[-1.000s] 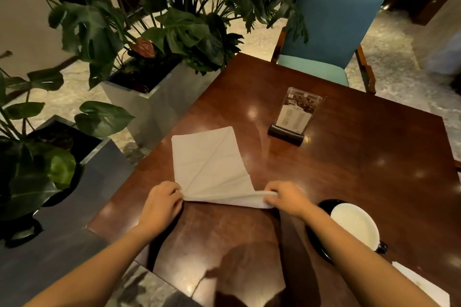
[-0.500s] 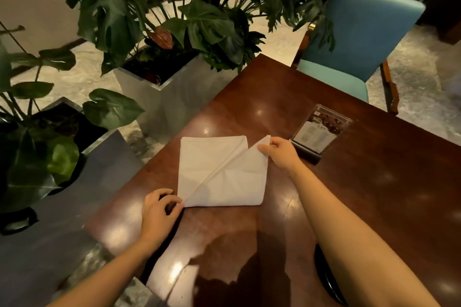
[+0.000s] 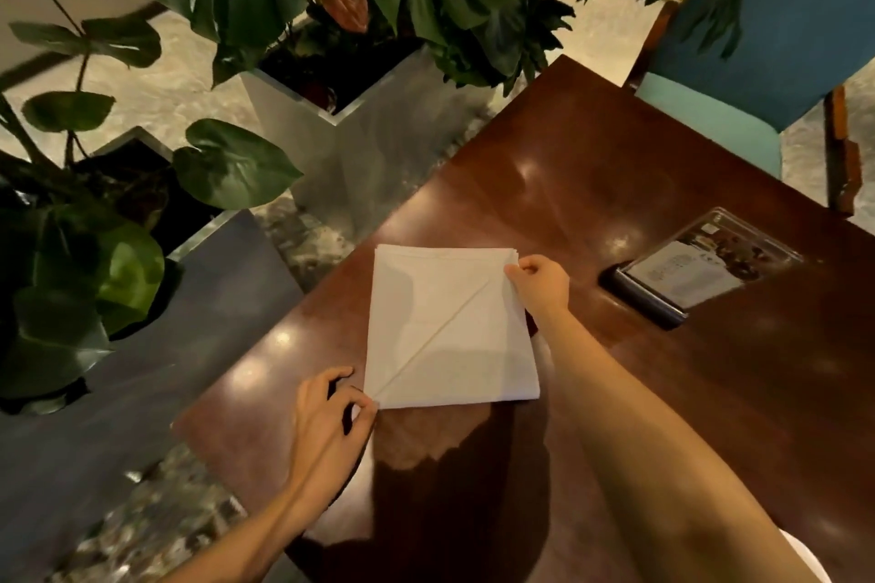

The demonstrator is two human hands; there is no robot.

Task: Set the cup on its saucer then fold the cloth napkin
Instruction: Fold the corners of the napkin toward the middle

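step: folding white cloth napkin [image 3: 450, 327], lying square near the dark wooden table [image 3: 710, 393] corner | right hand [image 3: 540, 282] pinches far right corner | left hand [image 3: 331, 412] pins near left corner | I'd align edges, then press the crease flat | cup out of view

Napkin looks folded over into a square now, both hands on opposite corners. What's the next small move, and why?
Probably lower the right hand to set its pinched far-right corner flush on the layers beneath, then press flat. The napkin already lies square on the table, and the left hand pins the near-left corner.
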